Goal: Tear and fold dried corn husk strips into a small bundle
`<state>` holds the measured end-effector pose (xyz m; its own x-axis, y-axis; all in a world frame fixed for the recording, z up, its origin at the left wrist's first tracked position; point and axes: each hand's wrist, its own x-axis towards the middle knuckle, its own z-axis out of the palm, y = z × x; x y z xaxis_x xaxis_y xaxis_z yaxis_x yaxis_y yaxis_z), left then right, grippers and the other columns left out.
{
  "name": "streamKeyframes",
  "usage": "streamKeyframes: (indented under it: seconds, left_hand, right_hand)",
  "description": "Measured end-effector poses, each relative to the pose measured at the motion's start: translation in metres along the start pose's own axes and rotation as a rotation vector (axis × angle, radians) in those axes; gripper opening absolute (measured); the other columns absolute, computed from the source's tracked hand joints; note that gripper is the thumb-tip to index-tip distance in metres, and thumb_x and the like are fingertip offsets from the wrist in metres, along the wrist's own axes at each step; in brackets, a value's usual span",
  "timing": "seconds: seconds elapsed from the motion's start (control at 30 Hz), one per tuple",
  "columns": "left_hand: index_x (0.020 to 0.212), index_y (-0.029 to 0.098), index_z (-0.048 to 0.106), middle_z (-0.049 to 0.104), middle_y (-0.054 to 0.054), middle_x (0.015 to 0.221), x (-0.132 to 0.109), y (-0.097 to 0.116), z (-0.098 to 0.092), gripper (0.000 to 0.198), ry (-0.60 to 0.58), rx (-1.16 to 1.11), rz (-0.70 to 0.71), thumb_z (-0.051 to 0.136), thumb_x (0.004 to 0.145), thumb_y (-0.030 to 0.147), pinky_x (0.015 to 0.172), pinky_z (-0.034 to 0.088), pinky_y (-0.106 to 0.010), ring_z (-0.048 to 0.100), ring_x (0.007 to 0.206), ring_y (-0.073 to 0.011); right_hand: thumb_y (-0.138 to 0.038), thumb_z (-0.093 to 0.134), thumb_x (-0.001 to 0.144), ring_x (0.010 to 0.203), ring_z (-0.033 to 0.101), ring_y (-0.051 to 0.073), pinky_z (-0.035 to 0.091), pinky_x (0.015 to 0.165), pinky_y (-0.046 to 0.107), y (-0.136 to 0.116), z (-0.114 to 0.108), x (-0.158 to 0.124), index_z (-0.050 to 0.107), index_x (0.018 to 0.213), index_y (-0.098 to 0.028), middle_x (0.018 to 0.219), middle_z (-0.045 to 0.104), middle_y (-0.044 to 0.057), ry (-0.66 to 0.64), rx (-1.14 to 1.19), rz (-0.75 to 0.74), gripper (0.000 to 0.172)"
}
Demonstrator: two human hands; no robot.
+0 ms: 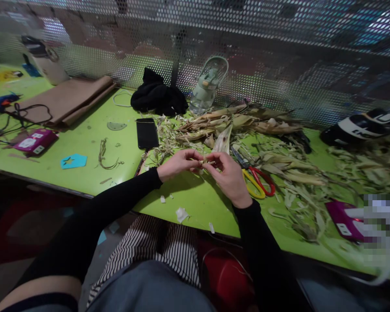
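My left hand and my right hand meet over the green table. Between their pinched fingertips is a small piece of dried husk, partly covered by the fingers. Just behind the hands stands a pale husk leaf. To the right of my right hand lie scissors with one yellow and one red handle. A pile of dry husks and shreds spreads behind the hands and off to the right.
A black phone, black cloth and green bottle are behind the hands. Farther left are brown paper, a purple power strip and a blue paper piece. At right are a black bottle and another purple strip.
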<state>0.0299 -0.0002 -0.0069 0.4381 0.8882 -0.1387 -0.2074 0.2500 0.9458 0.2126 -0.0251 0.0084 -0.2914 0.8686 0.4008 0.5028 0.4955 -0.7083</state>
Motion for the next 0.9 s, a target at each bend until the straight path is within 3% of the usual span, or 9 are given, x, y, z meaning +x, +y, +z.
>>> streamKeyframes:
  seconds: [0.13, 0.27, 0.5, 0.63, 0.77, 0.9]
  left_hand:
    - [0.087, 0.010, 0.060, 0.068, -0.001, 0.078, -0.003, 0.003, 0.003, 0.008, 0.032, -0.084, -0.020, 0.063, 0.085, 0.003, 0.084, 0.056, -0.032, 0.067, 0.071, -0.0082]
    - [0.091, 0.009, 0.062, 0.069, -0.001, 0.078, -0.001, 0.001, 0.003, 0.009, 0.023, -0.118, -0.012, 0.066, 0.084, 0.004, 0.087, 0.055, -0.031, 0.068, 0.070, -0.0067]
    - [0.093, 0.007, 0.064, 0.071, -0.004, 0.078, 0.001, -0.005, 0.001, 0.016, -0.039, -0.006, 0.069, 0.075, 0.081, 0.013, 0.079, 0.054, -0.030, 0.066, 0.068, -0.0087]
    - [0.089, 0.008, 0.063, 0.070, -0.003, 0.077, -0.001, -0.003, 0.004, 0.012, 0.001, -0.055, 0.040, 0.073, 0.084, 0.013, 0.084, 0.055, -0.033, 0.066, 0.068, -0.0086]
    - [0.087, 0.010, 0.060, 0.070, -0.002, 0.078, 0.000, -0.002, 0.007, 0.008, 0.101, -0.179, 0.021, 0.068, 0.088, 0.009, 0.087, 0.055, -0.031, 0.067, 0.070, -0.0076]
    - [0.087, 0.011, 0.059, 0.070, 0.000, 0.076, 0.002, -0.001, 0.008, 0.010, 0.134, -0.247, 0.007, 0.068, 0.087, 0.007, 0.084, 0.055, -0.025, 0.067, 0.070, -0.0058]
  right_hand:
    - [-0.030, 0.066, 0.091, 0.080, 0.065, 0.018, 0.053, 0.072, 0.033, 0.001, -0.001, 0.001, 0.063, 0.098, -0.022, 0.093, 0.067, 0.003, 0.029, 0.133, 0.089, 0.011]
    - [-0.030, 0.066, 0.090, 0.079, 0.063, 0.018, 0.052, 0.074, 0.033, 0.004, -0.002, 0.001, 0.065, 0.091, -0.022, 0.090, 0.067, 0.002, 0.084, 0.067, 0.061, 0.008]
    - [-0.033, 0.068, 0.088, 0.077, 0.062, 0.017, 0.053, 0.073, 0.033, 0.004, 0.001, 0.002, 0.065, 0.090, -0.022, 0.090, 0.068, 0.003, 0.069, 0.098, 0.104, 0.011]
    - [-0.040, 0.069, 0.087, 0.075, 0.062, 0.016, 0.054, 0.071, 0.031, 0.010, 0.004, 0.003, 0.064, 0.097, -0.022, 0.090, 0.068, 0.002, 0.063, 0.243, 0.190, 0.020]
    - [-0.050, 0.068, 0.088, 0.069, 0.060, 0.014, 0.052, 0.064, 0.028, 0.017, 0.006, 0.004, 0.062, 0.100, -0.022, 0.087, 0.065, 0.000, 0.184, 0.309, 0.283, 0.031]
    - [-0.057, 0.070, 0.084, 0.065, 0.055, 0.014, 0.047, 0.059, 0.027, 0.017, 0.006, 0.005, 0.062, 0.090, -0.021, 0.076, 0.062, -0.001, 0.083, 0.278, 0.320, 0.037]
